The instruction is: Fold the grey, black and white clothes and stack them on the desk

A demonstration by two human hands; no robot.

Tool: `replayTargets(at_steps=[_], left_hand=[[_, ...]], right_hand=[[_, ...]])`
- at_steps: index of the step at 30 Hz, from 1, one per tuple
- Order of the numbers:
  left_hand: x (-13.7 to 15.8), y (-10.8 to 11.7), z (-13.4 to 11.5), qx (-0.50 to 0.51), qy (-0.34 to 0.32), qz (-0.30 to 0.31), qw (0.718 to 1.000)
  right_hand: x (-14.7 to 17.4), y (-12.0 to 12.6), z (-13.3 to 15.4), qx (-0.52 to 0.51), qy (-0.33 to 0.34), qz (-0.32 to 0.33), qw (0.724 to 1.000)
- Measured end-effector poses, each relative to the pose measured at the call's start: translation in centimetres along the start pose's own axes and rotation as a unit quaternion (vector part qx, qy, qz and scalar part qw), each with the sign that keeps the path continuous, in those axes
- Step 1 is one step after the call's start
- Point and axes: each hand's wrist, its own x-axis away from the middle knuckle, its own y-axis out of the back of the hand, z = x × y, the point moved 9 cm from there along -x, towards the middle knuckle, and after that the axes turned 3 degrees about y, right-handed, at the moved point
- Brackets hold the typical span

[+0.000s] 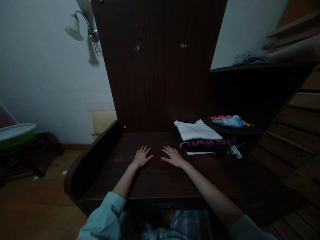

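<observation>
My left hand (142, 157) lies flat on the dark wooden desk top (155, 183), its fingers spread and nothing in it. Palm down beside it, a short gap away, rests my right hand (173, 157), also with fingers apart and holding nothing. Just beyond the right hand is a stack of folded clothes: a white folded garment (197, 130) on top and a black garment with pink lettering (203, 144) below it. A thin white edge shows under the stack.
Behind the desk stands a tall dark panel (160, 66). On the right, a shelf holds a blue-and-white plastic packet (228, 121); a crumpled white scrap (235, 151) sits below. A raised side board (92, 156) bounds the left. A green tub (17, 135) rests on a stool.
</observation>
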Motion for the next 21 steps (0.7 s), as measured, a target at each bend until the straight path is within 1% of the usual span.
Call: replayTargets(at_steps=[8, 12, 15, 17, 19, 21], left_hand=[[0.0, 0.0, 0.0, -0.004, -0.005, -0.002, 1.000], [-0.1, -0.2, 0.1, -0.003, -0.004, 0.001, 1.000], [-0.2, -0.3, 0.2, -0.004, -0.005, -0.001, 1.000], [-0.2, -0.3, 0.2, -0.006, -0.008, -0.003, 1.000], [-0.2, -0.3, 0.2, -0.009, -0.009, -0.003, 1.000], [-0.2, -0.2, 0.2, -0.011, -0.010, -0.002, 1.000]], right_hand=[[0.1, 0.0, 0.2, 0.004, -0.003, 0.002, 1.000], [-0.2, 0.7, 0.2, 0.009, -0.009, 0.003, 1.000], [-0.8, 1.2, 0.4, 0.015, -0.028, 0.001, 0.999], [-1.1, 1.5, 0.7, 0.030, -0.046, -0.020, 0.998], [-1.2, 1.7, 1.3, 0.057, -0.061, -0.057, 0.995], [-1.0, 1.8, 2.0, 0.073, -0.058, -0.092, 0.991]])
